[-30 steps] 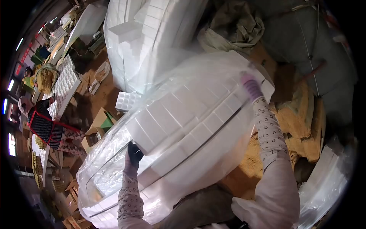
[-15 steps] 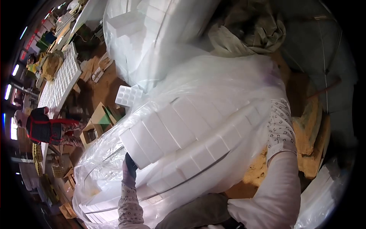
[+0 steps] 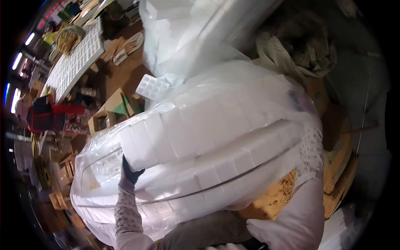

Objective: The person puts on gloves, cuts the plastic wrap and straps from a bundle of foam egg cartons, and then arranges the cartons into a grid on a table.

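A long row of white foam blocks (image 3: pixel 179 133) lies inside a large clear plastic bag (image 3: pixel 100 143). At the row's left end, my left hand (image 3: pixel 132 171) in a dark glove grips the lower corner, with thumb and fingers around it. My right hand (image 3: pixel 302 101) is at the far right end, under the cloudy film; a purple patch of glove shows through, but its fingers are hidden. Below the held row, another row of white foam blocks (image 3: pixel 225 168) rests in the same bag.
Another plastic-wrapped white stack (image 3: pixel 175 37) stands ahead. A small white foam tray with cells (image 3: pixel 152 86) leans beside it. Cardboard boxes (image 3: pixel 102 121), a long white gridded panel (image 3: pixel 77 62) and a person in red and black (image 3: pixel 46 116) are on the left. A crumpled sack (image 3: pixel 300 50) lies at upper right.
The upper row and my left hand have shifted left, and the row sits further into the bag's left end. My view has turned slightly; the person at left has bent or turned.
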A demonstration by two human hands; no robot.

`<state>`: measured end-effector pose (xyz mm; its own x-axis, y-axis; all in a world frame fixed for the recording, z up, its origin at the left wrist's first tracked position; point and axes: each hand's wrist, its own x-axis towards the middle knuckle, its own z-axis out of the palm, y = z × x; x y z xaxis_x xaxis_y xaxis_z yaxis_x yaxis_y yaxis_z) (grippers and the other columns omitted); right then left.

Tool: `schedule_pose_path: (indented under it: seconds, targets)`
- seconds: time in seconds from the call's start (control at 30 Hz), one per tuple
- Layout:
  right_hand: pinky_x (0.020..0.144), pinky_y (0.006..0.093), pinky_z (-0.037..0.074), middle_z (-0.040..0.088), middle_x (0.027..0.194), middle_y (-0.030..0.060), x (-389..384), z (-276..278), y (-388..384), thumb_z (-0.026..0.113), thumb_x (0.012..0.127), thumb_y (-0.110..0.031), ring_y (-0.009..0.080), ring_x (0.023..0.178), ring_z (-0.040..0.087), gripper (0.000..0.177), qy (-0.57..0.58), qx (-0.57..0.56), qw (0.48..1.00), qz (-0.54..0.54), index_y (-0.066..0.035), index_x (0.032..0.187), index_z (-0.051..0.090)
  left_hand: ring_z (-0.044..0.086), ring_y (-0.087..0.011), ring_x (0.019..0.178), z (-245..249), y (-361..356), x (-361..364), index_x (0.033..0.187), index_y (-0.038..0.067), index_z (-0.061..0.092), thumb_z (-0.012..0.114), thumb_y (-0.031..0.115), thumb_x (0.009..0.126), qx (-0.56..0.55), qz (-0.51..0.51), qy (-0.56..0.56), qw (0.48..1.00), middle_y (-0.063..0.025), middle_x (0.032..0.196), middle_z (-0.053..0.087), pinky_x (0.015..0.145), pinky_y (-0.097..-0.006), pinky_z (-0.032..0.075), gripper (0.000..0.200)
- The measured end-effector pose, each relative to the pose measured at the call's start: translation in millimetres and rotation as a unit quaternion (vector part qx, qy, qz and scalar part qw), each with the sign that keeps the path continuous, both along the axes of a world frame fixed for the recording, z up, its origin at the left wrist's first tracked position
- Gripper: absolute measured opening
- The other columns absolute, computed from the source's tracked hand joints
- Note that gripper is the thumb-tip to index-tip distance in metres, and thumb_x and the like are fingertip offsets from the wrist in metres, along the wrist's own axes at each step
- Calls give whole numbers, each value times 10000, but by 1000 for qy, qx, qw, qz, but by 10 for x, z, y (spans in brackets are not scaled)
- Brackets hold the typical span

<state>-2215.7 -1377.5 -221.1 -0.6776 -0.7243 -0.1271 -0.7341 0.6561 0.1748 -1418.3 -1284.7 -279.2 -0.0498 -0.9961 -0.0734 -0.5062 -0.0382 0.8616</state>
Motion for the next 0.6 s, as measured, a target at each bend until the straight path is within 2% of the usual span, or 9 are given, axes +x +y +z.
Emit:
schedule_pose_path:
  seconds: [0.03,0.17,0.2,0.23,0.27,0.3,0.4,0.43,0.6]
  targets:
    - [934,459,456,645,1156,169,24,18,2,466,995,-336,297,1082,605,401,-2,-14,1000,2,-10,1192,591,494,-227,1280,-45,-6,314,1498,36,291,918,66,582,-25,-19,-19,999,-112,1386,501,1051,-386,466,1110]
    - [944,452,453,633,1174,165,155,136,41,464,1002,-329,289,1097,595,398,-21,-100,994,29,-10,1212,576,465,-223,1315,704,378,928,1523,22,272,901,93,655,-68,26,-1,997,-115,1440,471,1081,-382,431,1074]
    - [947,450,453,630,1178,164,238,192,40,463,1003,-327,287,1101,592,397,-27,-132,990,42,-10,1217,572,451,-216,1329,854,494,1188,1536,20,251,880,95,699,-109,19,-88,990,-120,1456,456,1090,-362,417,1050]
    - [949,448,452,628,1183,163,324,270,39,462,1005,-325,285,1105,590,396,-41,-170,983,60,-10,1221,568,455,-201,1321,954,644,1453,1534,20,260,775,77,830,-116,35,-32,992,-118,1459,450,1088,-341,418,874]
    - [952,446,451,625,1187,162,478,336,18,462,1007,-323,282,1108,587,396,-58,-209,973,81,-10,1226,564,467,-186,1304,1219,743,1524,1531,26,274,624,65,949,-66,104,135,983,-110,1449,455,1081,-334,425,680]
    - [954,445,450,622,1191,161,634,423,-3,461,1009,-321,280,1112,585,395,-78,-249,959,108,-10,1231,561,489,-176,1278,1362,885,1765,1525,35,295,504,75,1014,-91,140,186,968,-93,1424,475,1057,-325,447,553]
    - [961,439,448,613,1205,158,1368,645,-146,459,1014,-315,274,1123,577,394,-173,-348,896,214,-10,1246,550,551,-175,1201,2070,1475,2149,1416,6,434,512,162,1013,-106,241,359,896,-97,1316,570,1008,-332,457,439]
    - [964,437,447,610,1209,156,1733,698,-260,458,1016,-314,272,1127,574,394,-219,-368,867,255,-10,1251,546,549,-175,1204,2290,1740,2270,1418,11,433,509,169,1013,-119,268,395,870,-94,1319,568,1008,-334,456,441]
    - [976,428,443,596,1232,151,4143,968,-438,455,1024,-304,262,1145,562,393,-415,-343,732,418,-10,1275,527,539,-178,1218,2589,3360,2612,1426,34,430,497,204,1014,-208,354,438,800,-83,1334,559,1009,-341,453,450]
